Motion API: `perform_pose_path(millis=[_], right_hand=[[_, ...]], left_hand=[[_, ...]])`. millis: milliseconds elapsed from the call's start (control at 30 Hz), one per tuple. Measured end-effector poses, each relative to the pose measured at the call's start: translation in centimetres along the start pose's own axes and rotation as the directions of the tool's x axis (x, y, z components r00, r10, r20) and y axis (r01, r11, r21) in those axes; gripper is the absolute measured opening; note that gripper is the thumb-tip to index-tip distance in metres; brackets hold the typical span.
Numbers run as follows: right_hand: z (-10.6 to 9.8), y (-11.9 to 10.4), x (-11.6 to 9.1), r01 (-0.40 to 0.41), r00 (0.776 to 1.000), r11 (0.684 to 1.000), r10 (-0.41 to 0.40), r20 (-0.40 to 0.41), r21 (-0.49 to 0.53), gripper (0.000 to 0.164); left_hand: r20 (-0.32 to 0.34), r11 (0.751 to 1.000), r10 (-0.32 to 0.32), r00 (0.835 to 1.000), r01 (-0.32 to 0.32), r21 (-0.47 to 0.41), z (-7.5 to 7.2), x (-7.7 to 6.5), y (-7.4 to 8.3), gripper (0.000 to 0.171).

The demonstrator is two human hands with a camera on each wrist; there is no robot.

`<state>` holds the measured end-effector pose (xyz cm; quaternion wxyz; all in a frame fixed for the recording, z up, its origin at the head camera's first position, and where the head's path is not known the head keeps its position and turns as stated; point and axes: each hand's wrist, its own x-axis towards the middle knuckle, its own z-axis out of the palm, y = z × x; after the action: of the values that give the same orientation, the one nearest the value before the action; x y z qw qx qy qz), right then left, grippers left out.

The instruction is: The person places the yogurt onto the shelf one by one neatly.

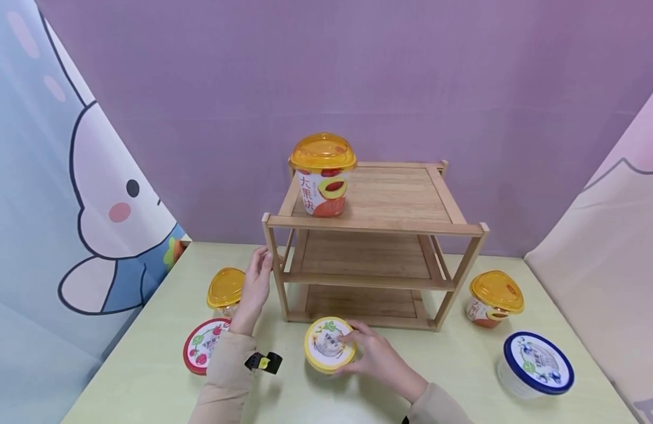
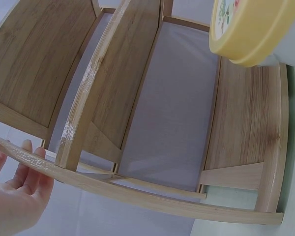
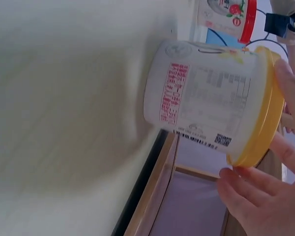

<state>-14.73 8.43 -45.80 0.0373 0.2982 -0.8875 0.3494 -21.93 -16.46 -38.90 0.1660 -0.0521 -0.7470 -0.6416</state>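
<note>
My right hand point(image 1: 376, 356) grips a white tub with a yellow lid point(image 1: 330, 345), thumb and fingers around the lid's edge. In the right wrist view the tub point(image 3: 201, 96) shows its printed side, close over the tabletop. The three-tier wooden shelf point(image 1: 379, 282) stands just beyond the tub. My left hand point(image 1: 258, 282) holds the shelf's front left post high up; in the left wrist view its fingers point(image 2: 32, 179) pass behind the post. On the shelf's top tier, at the left, sits a fruit cup with an orange domed lid point(image 1: 324, 175).
Beside my left forearm are another orange-lidded cup point(image 1: 226, 288) and a red-lidded tub point(image 1: 204, 347), both partly hidden by the arm. To the shelf's right stand an orange-lidded cup point(image 1: 496, 299) and a blue-lidded tub point(image 1: 536, 365). A purple curtain point(image 1: 225, 147) hangs behind.
</note>
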Motion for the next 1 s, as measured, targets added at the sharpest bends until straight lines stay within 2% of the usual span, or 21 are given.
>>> perform_pose_path(millis=[367,633,767,1000], right_hand=[[-0.6,1.4,0.5,0.054,0.996,0.996,-0.058,0.066,0.071,0.053],[-1.1,1.2,0.5,0.019,0.991,0.998,-0.027,0.128,0.064,0.056],[-1.0,0.6,0.0,0.018,0.994,0.999,-0.021,0.105,0.031,0.059],[-0.4,-0.7,-0.7,-0.033,0.999,0.998,0.034,-0.015,0.051,0.055]], left_hand=[[0.004,1.000,-0.004,1.000,0.004,0.013,-0.1,-0.1,0.0,0.036],[0.002,1.000,-0.008,1.000,0.008,0.008,-0.1,0.0,-0.1,0.035],[0.001,1.000,-0.006,1.000,0.006,0.007,0.0,0.1,-0.1,0.035],[0.009,1.000,-0.013,1.000,0.012,0.021,0.0,-0.1,0.1,0.036]])
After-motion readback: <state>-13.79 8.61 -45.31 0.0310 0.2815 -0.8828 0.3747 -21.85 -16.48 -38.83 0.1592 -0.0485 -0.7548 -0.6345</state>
